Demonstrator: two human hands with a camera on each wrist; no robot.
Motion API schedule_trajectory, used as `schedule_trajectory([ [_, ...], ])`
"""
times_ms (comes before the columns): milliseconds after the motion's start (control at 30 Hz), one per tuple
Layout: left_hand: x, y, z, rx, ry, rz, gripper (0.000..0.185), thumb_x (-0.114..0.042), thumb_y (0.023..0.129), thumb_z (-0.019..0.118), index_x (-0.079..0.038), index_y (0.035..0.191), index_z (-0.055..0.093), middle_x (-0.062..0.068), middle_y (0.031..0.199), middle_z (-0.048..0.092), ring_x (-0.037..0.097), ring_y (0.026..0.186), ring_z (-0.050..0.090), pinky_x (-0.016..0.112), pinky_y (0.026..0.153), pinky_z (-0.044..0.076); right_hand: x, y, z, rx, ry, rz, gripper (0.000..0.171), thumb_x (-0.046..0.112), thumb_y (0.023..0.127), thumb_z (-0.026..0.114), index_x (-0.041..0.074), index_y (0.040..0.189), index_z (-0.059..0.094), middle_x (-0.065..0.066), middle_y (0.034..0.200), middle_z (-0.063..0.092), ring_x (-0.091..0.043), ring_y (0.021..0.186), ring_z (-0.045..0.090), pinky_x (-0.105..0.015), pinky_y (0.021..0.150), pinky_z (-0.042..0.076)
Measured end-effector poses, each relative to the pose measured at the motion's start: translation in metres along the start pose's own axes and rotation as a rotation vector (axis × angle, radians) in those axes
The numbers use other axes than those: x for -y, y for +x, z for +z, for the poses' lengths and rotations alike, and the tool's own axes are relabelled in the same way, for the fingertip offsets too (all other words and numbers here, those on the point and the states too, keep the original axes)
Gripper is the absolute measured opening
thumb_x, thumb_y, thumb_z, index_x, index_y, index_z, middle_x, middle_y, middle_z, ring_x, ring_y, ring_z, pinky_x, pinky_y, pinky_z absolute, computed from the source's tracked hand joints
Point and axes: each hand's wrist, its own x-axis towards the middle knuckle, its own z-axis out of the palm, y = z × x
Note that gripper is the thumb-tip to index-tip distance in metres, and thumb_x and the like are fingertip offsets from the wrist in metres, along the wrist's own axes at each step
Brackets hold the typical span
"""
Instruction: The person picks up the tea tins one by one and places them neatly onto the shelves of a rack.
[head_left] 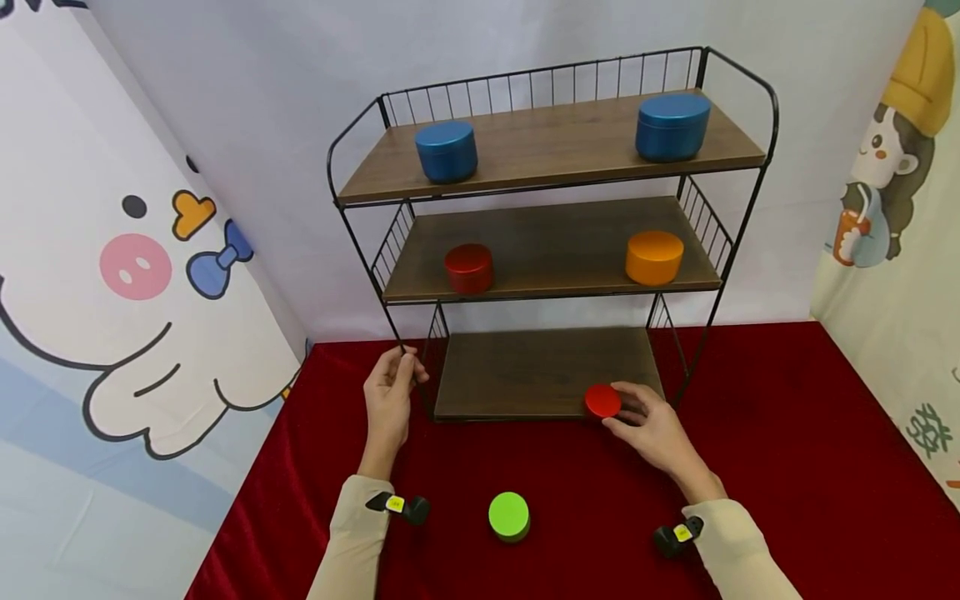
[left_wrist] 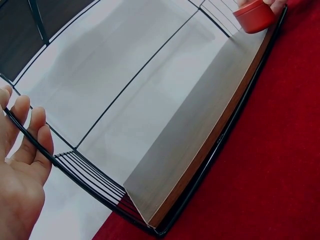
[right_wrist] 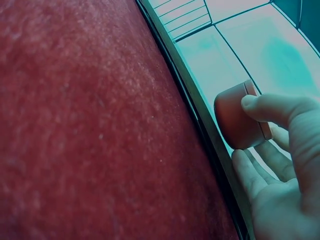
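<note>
A small red round tin is pinched between the thumb and fingers of my right hand, at the front right of the rack's bottom shelf. In the right wrist view the tin lies tilted in the grip, by the shelf's front edge. Whether its base touches the board I cannot tell. My left hand grips the black wire post at the rack's front left. The left wrist view shows its fingers curled behind that rod. A lime green round tin sits on the red cloth between my forearms.
The three-tier rack holds two blue tins, left and right, on top. On its middle shelf stand another red tin and an orange tin. Red cloth covers the table; printed curtains hang around.
</note>
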Motion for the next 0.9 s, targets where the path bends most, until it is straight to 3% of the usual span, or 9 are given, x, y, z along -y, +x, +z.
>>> schedule_trajectory([
  [133,0.0005,0.0001,0.0001,-0.006,0.009,-0.010,0.013,-0.012,0.107,0.057,-0.006,0.111,0.068,0.002,0.086,0.066,0.011,0.076,0.066,0.022,0.074,0.059,-0.0020,0.0014,-0.0011,-0.028,-0.015,0.010,0.058,0.000,0.090,0.077,-0.006,0.141,0.052,-0.028,0.138,0.052,-0.043,0.125,0.058,-0.013,0.094,0.053],
  [367,0.0005,0.0000,0.0003,-0.012,0.009,-0.018,0.012,-0.013,0.106,0.058,-0.006,0.110,0.068,0.003,0.086,0.066,0.012,0.076,0.066,0.022,0.074,0.060,0.0017,0.0028,-0.0045,-0.060,-0.032,0.020,0.057,0.002,0.091,0.078,-0.007,0.141,0.052,-0.028,0.140,0.052,-0.045,0.126,0.058,-0.042,0.100,0.056],
  [467,-0.0002,0.0000,0.0006,-0.015,0.004,-0.016,0.012,-0.013,0.106,0.058,-0.006,0.110,0.068,0.004,0.086,0.066,0.012,0.075,0.066,0.023,0.073,0.060,0.0022,0.0039,-0.0058,-0.066,-0.035,0.038,0.058,0.003,0.092,0.077,-0.006,0.142,0.051,-0.028,0.141,0.051,-0.045,0.128,0.057,-0.046,0.101,0.055],
  [567,-0.0003,0.0000,0.0007,-0.013,0.003,-0.019,0.015,-0.013,0.106,0.058,-0.002,0.111,0.067,0.003,0.086,0.066,0.012,0.076,0.066,0.022,0.074,0.060,0.0019,0.0051,-0.0053,-0.085,-0.047,0.054,0.058,0.003,0.092,0.077,-0.006,0.142,0.051,-0.028,0.142,0.050,-0.045,0.128,0.056,-0.047,0.101,0.054],
  [767,0.0001,0.0001,-0.0001,0.000,0.008,-0.010,0.032,-0.013,0.106,0.057,0.016,0.119,0.058,0.001,0.086,0.066,0.012,0.077,0.066,0.022,0.074,0.059,0.0001,0.0081,0.0003,-0.148,-0.096,0.059,0.056,0.000,0.090,0.078,-0.008,0.139,0.053,-0.029,0.139,0.052,-0.046,0.125,0.058,-0.049,0.100,0.053],
  [900,0.0000,-0.0002,-0.0001,-0.001,0.014,-0.014,0.033,-0.014,0.106,0.058,0.017,0.119,0.058,0.001,0.086,0.066,0.012,0.076,0.066,0.022,0.074,0.059,0.0003,0.0095,0.0031,-0.171,-0.113,0.076,0.056,0.001,0.090,0.078,-0.008,0.139,0.053,-0.029,0.138,0.052,-0.046,0.125,0.059,-0.049,0.100,0.053],
])
